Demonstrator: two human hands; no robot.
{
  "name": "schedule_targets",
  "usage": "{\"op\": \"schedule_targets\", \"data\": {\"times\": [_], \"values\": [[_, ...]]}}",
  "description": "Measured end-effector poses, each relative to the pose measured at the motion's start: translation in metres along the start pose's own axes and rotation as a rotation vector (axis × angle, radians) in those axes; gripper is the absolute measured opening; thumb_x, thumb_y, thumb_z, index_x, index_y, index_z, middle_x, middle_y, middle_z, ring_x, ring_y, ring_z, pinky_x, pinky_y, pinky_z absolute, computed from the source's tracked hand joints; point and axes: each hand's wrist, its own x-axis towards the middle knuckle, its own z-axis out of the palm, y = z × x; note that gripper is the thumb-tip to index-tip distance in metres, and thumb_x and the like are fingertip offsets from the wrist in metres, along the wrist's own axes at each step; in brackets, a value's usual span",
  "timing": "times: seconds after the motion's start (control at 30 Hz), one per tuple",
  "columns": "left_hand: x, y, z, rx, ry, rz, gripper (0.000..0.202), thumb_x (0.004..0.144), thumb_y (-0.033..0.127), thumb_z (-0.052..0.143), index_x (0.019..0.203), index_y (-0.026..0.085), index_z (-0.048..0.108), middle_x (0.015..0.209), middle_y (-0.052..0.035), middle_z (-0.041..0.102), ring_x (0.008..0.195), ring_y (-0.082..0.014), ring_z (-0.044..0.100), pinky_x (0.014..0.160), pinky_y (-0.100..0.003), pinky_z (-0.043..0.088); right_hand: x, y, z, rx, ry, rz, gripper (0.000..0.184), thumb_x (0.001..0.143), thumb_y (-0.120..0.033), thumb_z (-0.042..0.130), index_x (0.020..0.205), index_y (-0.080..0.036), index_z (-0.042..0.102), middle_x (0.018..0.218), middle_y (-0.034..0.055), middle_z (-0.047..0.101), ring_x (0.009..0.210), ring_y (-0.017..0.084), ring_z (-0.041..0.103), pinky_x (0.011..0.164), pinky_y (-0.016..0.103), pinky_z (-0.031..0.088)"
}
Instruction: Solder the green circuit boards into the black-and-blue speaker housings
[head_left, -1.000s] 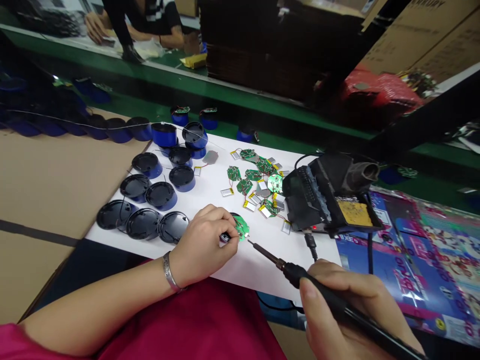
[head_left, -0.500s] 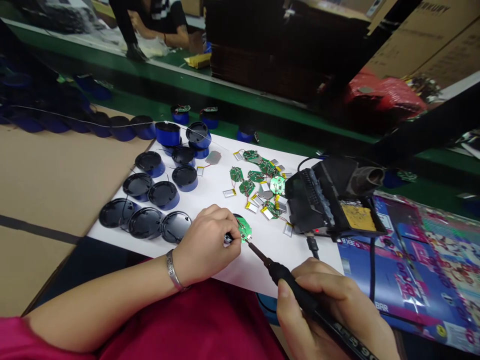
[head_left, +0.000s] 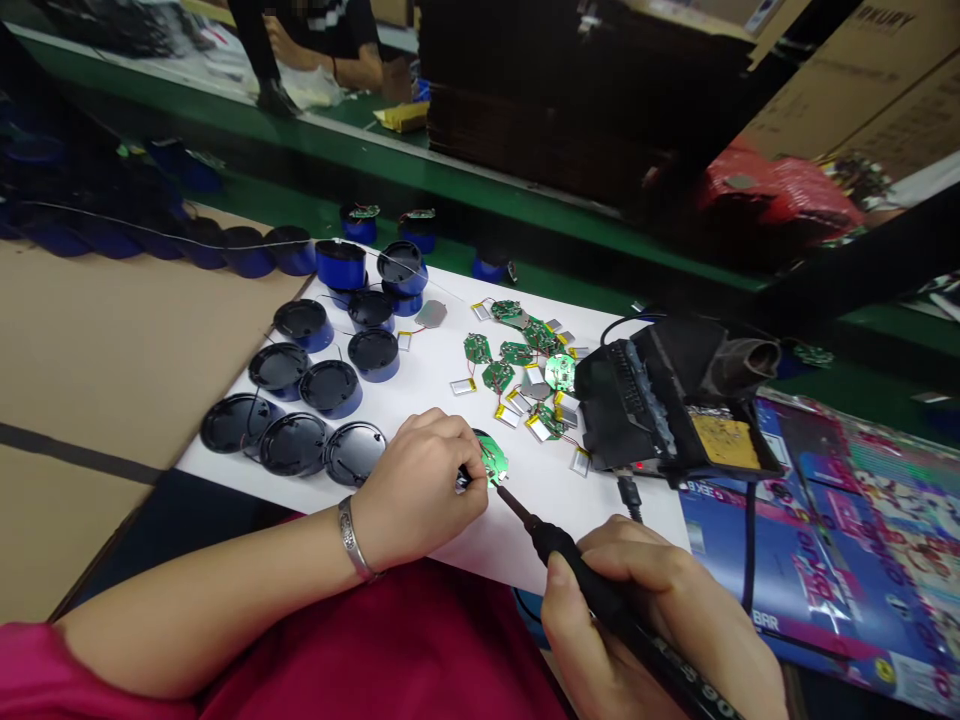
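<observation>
My right hand grips a black soldering iron like a pen. The iron's tip meets the lower edge of a green circuit board, or comes very close to it. My left hand is closed in a pinch at the board's left side. Its fingers hide what they hold; a dark, shiny bit shows beside them, perhaps part of a housing under the board. Just left of that hand are round black-and-blue housings, several with thin wires standing up from them.
Green boards wired to small silver battery cells lie on the white sheet. A black soldering stand with a yellow sponge is at right, beside printed packaging. Across the bench, a person's arm is visible.
The view has shifted slightly, so everything sits a little further right. Both hands and the soldering iron hold nearly the same positions at the board.
</observation>
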Motion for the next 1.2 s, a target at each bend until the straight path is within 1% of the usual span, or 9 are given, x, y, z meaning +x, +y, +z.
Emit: {"op": "schedule_targets", "data": {"times": [0.27, 0.53, 0.6, 0.67, 0.7, 0.73, 0.83, 0.93, 1.2], "values": [[-0.001, 0.0, 0.0, 0.022, 0.002, 0.005, 0.016, 0.071, 0.006, 0.061, 0.062, 0.018, 0.066, 0.08, -0.0024, 0.069, 0.081, -0.0202, 0.059, 0.081, -0.038, 0.049, -0.001, 0.001, 0.001, -0.055, -0.005, -0.034, 0.022, 0.082, -0.018, 0.064, 0.089, -0.023, 0.044, 0.062, -0.0061, 0.054, 0.048, 0.01, 0.054, 0.047, 0.025, 0.043], [0.0, 0.0, 0.002, 0.012, 0.013, 0.001, 0.016, 0.071, 0.006, 0.061, 0.061, 0.018, 0.065, 0.078, -0.0014, 0.069, 0.081, -0.0192, 0.058, 0.08, -0.036, 0.048, -0.001, 0.0, -0.021, 0.006, -0.103, -0.024, 0.018, 0.081, -0.013, 0.068, 0.083, -0.023, 0.054, 0.061, -0.005, 0.06, 0.051, 0.01, 0.06, 0.047, 0.022, 0.051], [0.0, 0.0, 0.001, 0.014, 0.011, -0.004, 0.016, 0.071, 0.006, 0.061, 0.062, 0.019, 0.065, 0.079, -0.0011, 0.069, 0.081, -0.019, 0.058, 0.081, -0.036, 0.047, 0.001, -0.002, -0.017, -0.006, 0.025, 0.008, 0.013, 0.082, -0.014, 0.07, 0.085, -0.023, 0.06, 0.066, -0.0026, 0.066, 0.055, 0.014, 0.064, 0.05, 0.025, 0.054], [-0.001, 0.0, 0.0, 0.014, 0.001, -0.016, 0.016, 0.072, 0.007, 0.061, 0.062, 0.019, 0.066, 0.079, -0.001, 0.069, 0.082, -0.0191, 0.058, 0.082, -0.035, 0.047, 0.003, -0.002, -0.007, -0.08, 0.316, 0.066, 0.018, 0.081, -0.012, 0.072, 0.095, -0.022, 0.067, 0.078, -0.0001, 0.072, 0.065, 0.017, 0.069, 0.06, 0.029, 0.058], [-0.001, 0.001, -0.001, 0.013, -0.007, -0.021, 0.016, 0.072, 0.007, 0.062, 0.063, 0.019, 0.066, 0.08, -0.001, 0.069, 0.082, -0.0191, 0.059, 0.082, -0.035, 0.047, 0.004, 0.0, 0.0, -0.103, 0.411, 0.073, 0.024, 0.081, -0.009, 0.073, 0.102, -0.021, 0.068, 0.085, 0.0008, 0.074, 0.069, 0.018, 0.07, 0.065, 0.03, 0.059], [0.0, 0.001, -0.001, 0.012, -0.016, -0.026, 0.015, 0.072, 0.008, 0.062, 0.063, 0.019, 0.066, 0.08, -0.0011, 0.069, 0.083, -0.0192, 0.059, 0.082, -0.035, 0.047, 0.005, 0.002, 0.006, -0.114, 0.429, 0.086, 0.028, 0.082, -0.008, 0.073, 0.106, -0.021, 0.069, 0.092, 0.0014, 0.075, 0.074, 0.018, 0.072, 0.069, 0.03, 0.06], [0.0, 0.003, -0.003, 0.014, -0.039, -0.046, 0.014, 0.074, 0.009, 0.063, 0.064, 0.019, 0.068, 0.081, -0.0018, 0.069, 0.084, -0.0199, 0.059, 0.084, -0.036, 0.047, 0.007, 0.013, 0.023, -0.074, 0.315, 0.042, 0.036, 0.085, -0.011, 0.071, 0.119, -0.023, 0.066, 0.103, 0.0023, 0.075, 0.081, 0.019, 0.073, 0.074, 0.029, 0.061], [0.0, 0.004, -0.004, 0.015, -0.049, -0.054, 0.014, 0.074, 0.009, 0.063, 0.066, 0.019, 0.069, 0.082, -0.0022, 0.07, 0.085, -0.0204, 0.059, 0.084, -0.037, 0.047, 0.005, 0.026, 0.034, 0.039, 0.239, 0.017, 0.039, 0.089, -0.011, 0.068, 0.126, -0.024, 0.062, 0.104, 0.0028, 0.075, 0.083, 0.018, 0.073, 0.073, 0.03, 0.061], [-0.001, 0.002, -0.003, 0.004, -0.028, -0.027, 0.013, 0.075, 0.01, 0.064, 0.066, 0.018, 0.068, 0.082, -0.0021, 0.069, 0.085, -0.0199, 0.059, 0.085, -0.037, 0.046, 0.007, 0.041, 0.054, -0.021, 0.183, -0.185, 0.037, 0.087, -0.003, 0.066, 0.12, -0.018, 0.059, 0.096, 0.0063, 0.073, 0.083, 0.017, 0.067, 0.074, 0.031, 0.056]]}}
